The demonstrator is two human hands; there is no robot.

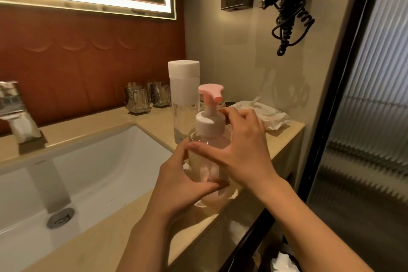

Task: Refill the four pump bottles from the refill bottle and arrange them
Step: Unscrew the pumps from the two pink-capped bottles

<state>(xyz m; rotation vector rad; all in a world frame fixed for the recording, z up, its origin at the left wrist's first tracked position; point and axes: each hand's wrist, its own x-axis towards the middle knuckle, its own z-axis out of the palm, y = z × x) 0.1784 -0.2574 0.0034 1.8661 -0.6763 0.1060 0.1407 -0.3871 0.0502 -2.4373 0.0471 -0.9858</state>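
A clear pump bottle [206, 157] with a pale pink collar and pink pump head stands on the beige counter [220, 218], right of the sink. My left hand [183, 181] wraps the lower body of this bottle from the left. My right hand [238, 146] grips it from the right, with fingers up at the collar and the thumb across the front. Behind it stands a tall clear refill bottle [183, 97] with a white cap on, upright and untouched. Other pump bottles are not visible.
A white sink [88, 172] with a chrome tap [15, 112] lies to the left. Two glass tumblers [145, 97] stand at the back wall. Crumpled tissue [265, 115] lies at the back right. A hair dryer with a coiled cord [289, 17] hangs on the wall.
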